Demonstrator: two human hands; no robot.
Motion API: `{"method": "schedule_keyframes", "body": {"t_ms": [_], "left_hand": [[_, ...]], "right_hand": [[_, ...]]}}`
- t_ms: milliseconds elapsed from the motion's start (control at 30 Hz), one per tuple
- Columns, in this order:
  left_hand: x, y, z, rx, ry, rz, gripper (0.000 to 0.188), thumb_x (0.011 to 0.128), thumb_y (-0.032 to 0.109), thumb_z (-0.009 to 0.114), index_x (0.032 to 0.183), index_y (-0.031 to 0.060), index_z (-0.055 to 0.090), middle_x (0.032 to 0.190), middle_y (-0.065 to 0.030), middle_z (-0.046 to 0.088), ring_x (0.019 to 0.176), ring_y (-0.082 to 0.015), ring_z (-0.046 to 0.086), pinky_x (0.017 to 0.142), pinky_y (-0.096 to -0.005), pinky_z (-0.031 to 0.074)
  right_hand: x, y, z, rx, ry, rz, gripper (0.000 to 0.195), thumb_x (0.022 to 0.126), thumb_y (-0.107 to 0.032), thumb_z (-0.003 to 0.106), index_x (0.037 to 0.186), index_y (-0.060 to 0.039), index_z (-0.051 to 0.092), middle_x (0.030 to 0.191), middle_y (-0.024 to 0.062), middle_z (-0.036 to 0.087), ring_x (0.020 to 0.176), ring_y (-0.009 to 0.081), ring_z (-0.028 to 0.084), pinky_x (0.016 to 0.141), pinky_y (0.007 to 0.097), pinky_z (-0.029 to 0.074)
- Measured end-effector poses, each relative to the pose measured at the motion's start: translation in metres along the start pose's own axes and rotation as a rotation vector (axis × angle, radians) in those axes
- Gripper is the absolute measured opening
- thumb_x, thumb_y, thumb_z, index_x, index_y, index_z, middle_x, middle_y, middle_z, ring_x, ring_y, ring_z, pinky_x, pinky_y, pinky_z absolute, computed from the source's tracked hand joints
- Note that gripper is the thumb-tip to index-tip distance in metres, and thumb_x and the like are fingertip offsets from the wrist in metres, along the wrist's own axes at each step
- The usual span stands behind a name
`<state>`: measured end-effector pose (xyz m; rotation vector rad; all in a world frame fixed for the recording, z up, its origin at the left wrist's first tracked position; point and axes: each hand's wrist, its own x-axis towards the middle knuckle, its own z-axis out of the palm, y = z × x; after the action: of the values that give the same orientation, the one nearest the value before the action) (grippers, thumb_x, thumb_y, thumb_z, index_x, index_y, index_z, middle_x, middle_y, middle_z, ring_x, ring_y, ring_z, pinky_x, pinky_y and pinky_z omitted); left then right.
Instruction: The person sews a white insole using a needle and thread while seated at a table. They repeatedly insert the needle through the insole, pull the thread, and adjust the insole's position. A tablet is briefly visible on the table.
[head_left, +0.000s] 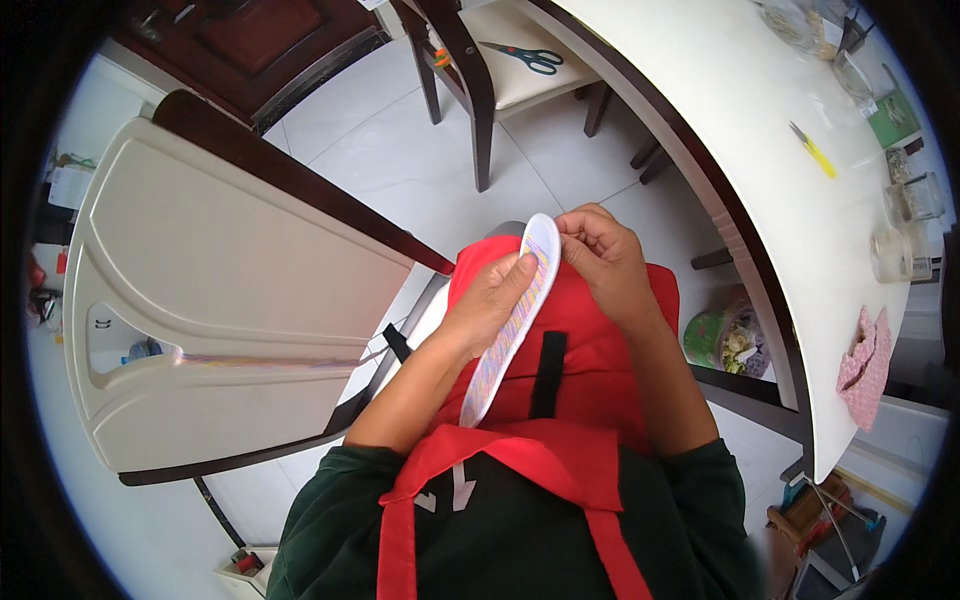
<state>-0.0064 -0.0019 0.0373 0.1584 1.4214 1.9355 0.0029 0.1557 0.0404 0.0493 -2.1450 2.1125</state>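
Note:
Over my lap, covered by a red apron (487, 465), my left hand (495, 292) grips a long shoe insole (517, 311) with a white rim and multicoloured streaks. The thumb lies on its upper face. My right hand (600, 255) is at the insole's far end, on the right edge, with thumb and forefinger pinched together. Whether a needle or thread is between those fingertips is too small to tell. A bundle of multicoloured threads (277, 362) lies across the cream chair back to the left.
The white table (720, 112) curves along the right, bearing yellow-handled snips (814, 151), glass jars (892, 255) and a pink cloth (864, 367). Scissors (529, 57) lie on a chair seat (517, 90) ahead. A green bin (705, 337) stands below the table.

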Motion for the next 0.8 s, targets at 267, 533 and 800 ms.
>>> {"method": "schedule_keyframes", "body": {"t_ms": [267,533,800], "left_hand": [[0.0,0.007,0.004,0.116,-0.013,-0.068,0.038,0.089,0.039,0.051,0.1,0.0031,0.059,0.082,-0.0001,0.059,0.072,-0.0058,0.054,0.062,-0.0218,0.046],[0.004,0.008,0.002,0.179,-0.048,-0.109,0.038,0.089,0.038,0.052,0.1,0.002,0.059,0.079,-0.0013,0.059,0.07,-0.0063,0.055,0.061,-0.0223,0.046],[0.009,-0.001,0.003,0.289,0.065,0.004,0.033,0.088,0.031,0.056,0.097,0.0004,0.06,0.076,-0.0016,0.06,0.067,-0.0062,0.055,0.059,-0.0225,0.045]], "right_hand": [[-0.007,0.022,-0.01,0.351,-0.104,0.109,0.009,0.085,0.0,0.051,0.091,0.001,0.059,0.089,0.0011,0.054,0.08,0.0075,0.051,0.073,0.0211,0.042],[-0.008,0.032,-0.01,0.416,-0.08,0.139,0.012,0.082,0.004,0.052,0.09,-0.0005,0.059,0.087,-0.0005,0.054,0.081,0.0077,0.051,0.074,0.0213,0.041],[-0.013,0.044,-0.006,0.366,0.003,0.171,0.017,0.083,0.004,0.051,0.097,-0.001,0.06,0.09,0.0016,0.058,0.083,0.0093,0.054,0.076,0.0222,0.043]]}}
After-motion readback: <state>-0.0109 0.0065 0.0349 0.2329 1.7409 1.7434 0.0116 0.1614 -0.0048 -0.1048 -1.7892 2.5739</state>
